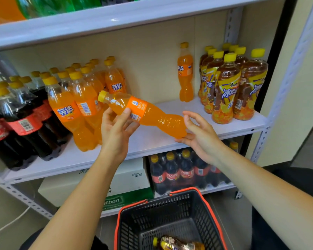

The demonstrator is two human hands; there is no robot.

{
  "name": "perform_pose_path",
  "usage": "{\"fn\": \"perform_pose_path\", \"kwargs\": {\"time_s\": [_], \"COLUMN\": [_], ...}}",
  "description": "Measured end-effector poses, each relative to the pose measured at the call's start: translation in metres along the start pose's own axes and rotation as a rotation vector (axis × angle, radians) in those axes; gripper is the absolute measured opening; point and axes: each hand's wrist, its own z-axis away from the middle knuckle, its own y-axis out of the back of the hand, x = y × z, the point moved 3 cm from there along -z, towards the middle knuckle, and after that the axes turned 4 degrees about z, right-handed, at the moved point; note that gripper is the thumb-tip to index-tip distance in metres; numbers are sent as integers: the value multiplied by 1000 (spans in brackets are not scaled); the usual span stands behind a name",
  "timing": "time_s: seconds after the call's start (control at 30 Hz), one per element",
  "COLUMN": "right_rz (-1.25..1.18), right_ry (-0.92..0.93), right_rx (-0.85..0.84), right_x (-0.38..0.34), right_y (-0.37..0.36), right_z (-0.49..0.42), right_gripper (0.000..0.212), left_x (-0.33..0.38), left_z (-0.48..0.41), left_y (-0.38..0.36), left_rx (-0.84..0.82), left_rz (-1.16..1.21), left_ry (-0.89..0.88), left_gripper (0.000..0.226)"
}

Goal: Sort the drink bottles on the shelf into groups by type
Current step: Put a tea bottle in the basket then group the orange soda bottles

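An orange soda bottle [148, 114] lies tilted in the air before the middle shelf [152, 139], cap to the left. My left hand [116, 129] grips it at the label, thumb on top. My right hand [201, 134] cups its base with loosely spread fingers. On the shelf stand cola bottles [22, 121] at the left, a group of orange soda bottles [79, 105] beside them, one lone orange soda bottle [185, 73] at the back, and iced tea bottles [231, 83] at the right.
A black shopping basket [170, 221] with red rim sits below my arms, with an iced tea bottle [177, 244] lying inside. The lower shelf holds cola bottles [181, 170] and cardboard boxes [98, 186]. Green bottles [49, 6] stand on the top shelf.
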Motion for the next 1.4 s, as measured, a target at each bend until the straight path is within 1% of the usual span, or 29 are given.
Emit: {"fn": "perform_pose_path", "kwargs": {"time_s": [0.07,0.1,0.23,0.3,0.33,0.47,0.63,0.73,0.83,0.87,0.9,1.0,1.07,1.13,1.27,1.33,1.4], "right_rz": [-28,-37,-53,-66,-73,-60,-148,-182,-154,-155,-158,-149,-114,-109,-189,-212,-191], "right_ry": [2,4,7,7,3,-27,-58,-71,-71,-69,-71,-109,-145,-168,-139,-124,-99], "right_rx": [-57,-83,-84,-68,-63,-55,-87,-119,-124,-119,-114,-110,-106,-108,-180,-191,-177], "right_x": [-3,-4,-3,-1,-1,0,-2,-4,-5,-5,-5,-3,-1,0,-6,-6,-6], "right_y": [-1,-1,-3,-3,-3,-4,-8,-8,-10,-11,-12,-16,-17,-18,-19,-18,-16], "right_z": [1,1,2,2,2,2,1,1,4,6,7,10,11,12,12,11,10], "right_gripper": [61,62,61,61,61,60,61,59,50,48,47,41,40,43,51,62,63], "left_x": [2,3,5,6,6,4,4,4,3,3,2,0,-1,-1,-1,-5,-9], "left_z": [0,0,-1,-3,-4,-4,-3,-3,-5,-6,-6,-2,1,2,3,3,2], "left_y": [1,1,2,2,3,3,3,1,-2,-2,-3,-10,-14,-16,-14,-14,-16], "left_rx": [34,38,-10,-52,-69,-117,-24,8,-47,-88,-132,-252,-287,-264,-130,-69,-36], "left_rz": [-22,-42,-109,-110,-97,-27,-30,-86,-101,-101,-100,-89,-70,-63,-86,-112,-121], "left_ry": [-27,-36,-32,-34,-38,-35,-76,-102,-108,-103,-99,-114,-128,-148,-153,-139,-105], "left_gripper": [53,53,40,31,31,42,49,42,31,35,43,78,90,91,93,81,65]}}
